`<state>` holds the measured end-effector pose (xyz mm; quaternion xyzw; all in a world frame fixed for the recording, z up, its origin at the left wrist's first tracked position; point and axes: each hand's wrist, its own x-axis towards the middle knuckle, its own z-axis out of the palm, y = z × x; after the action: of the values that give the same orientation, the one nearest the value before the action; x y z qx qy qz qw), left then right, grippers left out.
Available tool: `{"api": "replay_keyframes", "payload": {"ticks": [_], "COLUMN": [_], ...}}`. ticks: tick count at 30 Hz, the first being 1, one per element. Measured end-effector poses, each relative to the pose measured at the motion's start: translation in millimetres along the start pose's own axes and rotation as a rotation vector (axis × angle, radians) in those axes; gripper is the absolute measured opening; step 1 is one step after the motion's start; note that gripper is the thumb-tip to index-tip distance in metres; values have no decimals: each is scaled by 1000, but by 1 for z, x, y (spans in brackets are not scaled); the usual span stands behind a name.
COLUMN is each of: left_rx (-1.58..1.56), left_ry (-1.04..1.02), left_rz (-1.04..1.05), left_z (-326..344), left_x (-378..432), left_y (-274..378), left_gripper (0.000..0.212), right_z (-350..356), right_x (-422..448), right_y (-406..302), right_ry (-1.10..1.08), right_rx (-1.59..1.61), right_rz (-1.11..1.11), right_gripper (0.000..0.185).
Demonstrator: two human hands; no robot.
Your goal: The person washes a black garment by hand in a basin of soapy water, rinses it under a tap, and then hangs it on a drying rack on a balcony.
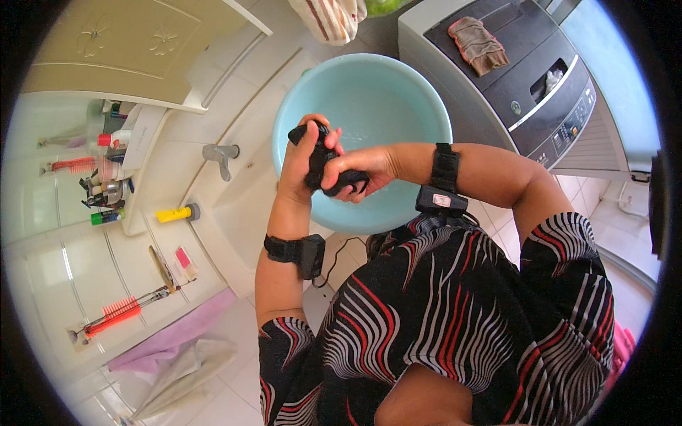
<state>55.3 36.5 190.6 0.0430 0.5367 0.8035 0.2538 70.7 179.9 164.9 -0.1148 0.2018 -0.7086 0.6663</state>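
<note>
Both my hands grip a bunched black cloth [321, 160] above the left part of a large light-blue plastic basin [394, 101]. The fingers of my left hand [301, 160] wrap round its upper end. My right hand [367, 168] closes on the lower end, near the middle of the basin. The cloth looks wet and is squeezed into a tight roll. Water seems to lie in the basin below. A black strap with a small box sits on each forearm.
At the left is a white sink [229, 229] with a metal faucet [218, 154] and a yellow tube [176, 213]. A washing machine [479, 106] stands at the upper right, with a grey-brown cloth [479, 45] on its lid. A striped towel [333, 18] hangs beyond the basin.
</note>
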Motion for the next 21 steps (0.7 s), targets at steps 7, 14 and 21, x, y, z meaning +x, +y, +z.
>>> {"api": "replay_keyframes", "payload": {"ticks": [7,14,21], "left_rx": [-271,445,1260], "left_ry": [649,697,74], "left_rz": [142,719,1159], "left_z": [11,48,64], "left_x": [21,24,-7], "left_y": [4,-8,20], "left_gripper": [54,13,9], "right_z": [-16,0,-14], "right_x": [3,19,-11], "right_y": [-14,-11,-41], "right_ry": [290,174,375], "right_rx": [-217,573,235], "right_rz": [-210,-810,-452], "right_gripper": [58,28,32]}}
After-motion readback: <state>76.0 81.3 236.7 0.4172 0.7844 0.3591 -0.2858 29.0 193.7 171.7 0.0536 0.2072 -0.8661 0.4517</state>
